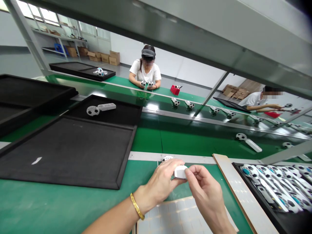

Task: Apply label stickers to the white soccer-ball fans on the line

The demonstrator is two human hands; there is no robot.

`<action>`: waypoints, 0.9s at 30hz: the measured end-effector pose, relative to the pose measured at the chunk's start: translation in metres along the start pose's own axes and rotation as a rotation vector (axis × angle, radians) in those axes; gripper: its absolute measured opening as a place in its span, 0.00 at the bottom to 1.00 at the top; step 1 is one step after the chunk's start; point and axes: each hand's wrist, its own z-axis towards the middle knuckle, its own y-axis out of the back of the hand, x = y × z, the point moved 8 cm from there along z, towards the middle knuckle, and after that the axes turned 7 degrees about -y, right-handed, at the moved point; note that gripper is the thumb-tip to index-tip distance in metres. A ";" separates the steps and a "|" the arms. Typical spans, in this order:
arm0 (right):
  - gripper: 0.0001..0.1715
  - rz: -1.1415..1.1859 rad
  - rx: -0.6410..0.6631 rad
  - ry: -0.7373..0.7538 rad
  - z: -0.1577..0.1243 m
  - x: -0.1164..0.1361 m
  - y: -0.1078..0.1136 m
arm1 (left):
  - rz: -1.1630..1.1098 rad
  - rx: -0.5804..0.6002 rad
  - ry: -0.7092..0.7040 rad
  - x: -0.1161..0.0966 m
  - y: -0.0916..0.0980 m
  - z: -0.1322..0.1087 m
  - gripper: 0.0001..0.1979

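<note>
- Fingers [192, 172] of both hands closed on a white plastic oblong housing [180, 172]: left hand [158, 182] at its left end, right hand [203, 193] at its right end.
- Soccer-ball-patterned disc [167, 158]: just behind the housing, partly hidden by the left hand.
- Sheet of square labels [175, 216]: below the hands, on the green tabletop [24, 204].
- Black tray [274, 214]: right of the hands, holding packed soccer-ball-patterned units [275, 187].
- Black mat tray [65, 152]: left of the hands.

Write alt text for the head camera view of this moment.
Two hands hold a white plastic part above a green workbench, the left hand gripping it and the right hand pinching its end. A black tray of soccer-ball toys sits right; a co-worker sits across the bench.
</note>
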 end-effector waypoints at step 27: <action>0.14 -0.037 0.027 0.001 -0.001 0.003 -0.001 | 0.026 -0.011 -0.031 -0.001 0.000 -0.001 0.21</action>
